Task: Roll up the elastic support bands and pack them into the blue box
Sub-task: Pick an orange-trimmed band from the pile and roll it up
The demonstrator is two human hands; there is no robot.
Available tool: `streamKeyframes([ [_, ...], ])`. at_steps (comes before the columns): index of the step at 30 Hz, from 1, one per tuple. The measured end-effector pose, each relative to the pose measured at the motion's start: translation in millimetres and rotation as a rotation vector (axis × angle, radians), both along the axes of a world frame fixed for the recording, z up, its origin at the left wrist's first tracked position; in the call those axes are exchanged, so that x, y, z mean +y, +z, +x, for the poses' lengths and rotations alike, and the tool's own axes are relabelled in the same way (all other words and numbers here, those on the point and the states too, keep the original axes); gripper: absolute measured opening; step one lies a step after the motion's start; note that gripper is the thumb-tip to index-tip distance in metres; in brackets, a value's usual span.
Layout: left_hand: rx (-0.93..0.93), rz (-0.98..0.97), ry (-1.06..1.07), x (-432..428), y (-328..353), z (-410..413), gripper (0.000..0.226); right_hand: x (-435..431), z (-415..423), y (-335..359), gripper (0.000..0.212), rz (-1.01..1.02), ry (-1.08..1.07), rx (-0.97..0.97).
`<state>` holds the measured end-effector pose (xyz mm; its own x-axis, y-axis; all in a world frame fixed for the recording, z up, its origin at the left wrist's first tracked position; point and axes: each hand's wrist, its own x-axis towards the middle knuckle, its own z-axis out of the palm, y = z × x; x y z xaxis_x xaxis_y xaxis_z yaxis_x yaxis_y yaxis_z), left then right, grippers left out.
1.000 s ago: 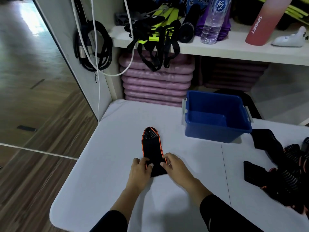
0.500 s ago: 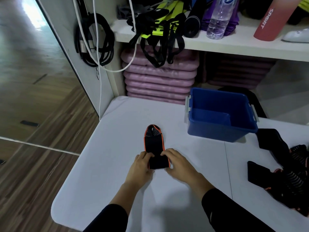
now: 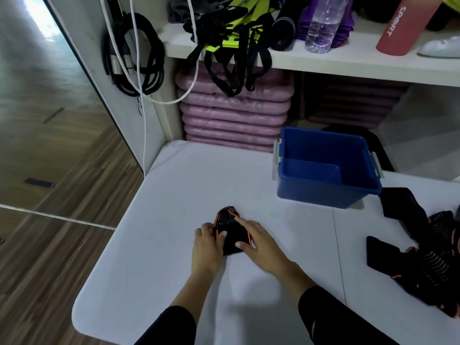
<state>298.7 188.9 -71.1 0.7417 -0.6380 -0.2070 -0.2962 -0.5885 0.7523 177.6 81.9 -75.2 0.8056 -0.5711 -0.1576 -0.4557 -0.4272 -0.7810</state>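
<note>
The black stretchy band with orange edges (image 3: 227, 217) was on the white bench (image 3: 199, 183), right in front of the person. A second before, it lay long and flat, with only the near end turned over. Now most of it was a fat little roll, and just a short round end stuck out on the far side.

The left hand (image 3: 207, 247) and the right hand (image 3: 260, 244) were both on the roll. Their fingers (image 3: 242, 223) were bent round it and held it tight from each side. This roll looked nearly done. I think one or two more turns would finish it.

The blue plastic box (image 3: 323, 195) stood near, further back and to the right. Nothing showed inside it. A pile of more black and orange bands (image 3: 428, 255) lay at the right edge of the bench, not rolled yet. So most of the job was still to do.
</note>
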Motion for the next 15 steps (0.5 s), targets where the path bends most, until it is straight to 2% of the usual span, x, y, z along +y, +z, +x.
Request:
streamKeyframes([
  [4, 0.07, -0.045, -0.041, 5, -7, 1, 0.04, -2, 4, -4, 0.055, -0.005, 0.057, 0.04],
  [7, 0.115, -0.03, -0.074, 6, -7, 2, 0.05, -2, 8, -6, 0.051, 0.053, 0.016, 0.034],
  [15, 0.19, -0.102, -0.047, 1, 2, 5, 0.053, 2, 22, -8, 0.048, 0.155, -0.093, -0.067],
])
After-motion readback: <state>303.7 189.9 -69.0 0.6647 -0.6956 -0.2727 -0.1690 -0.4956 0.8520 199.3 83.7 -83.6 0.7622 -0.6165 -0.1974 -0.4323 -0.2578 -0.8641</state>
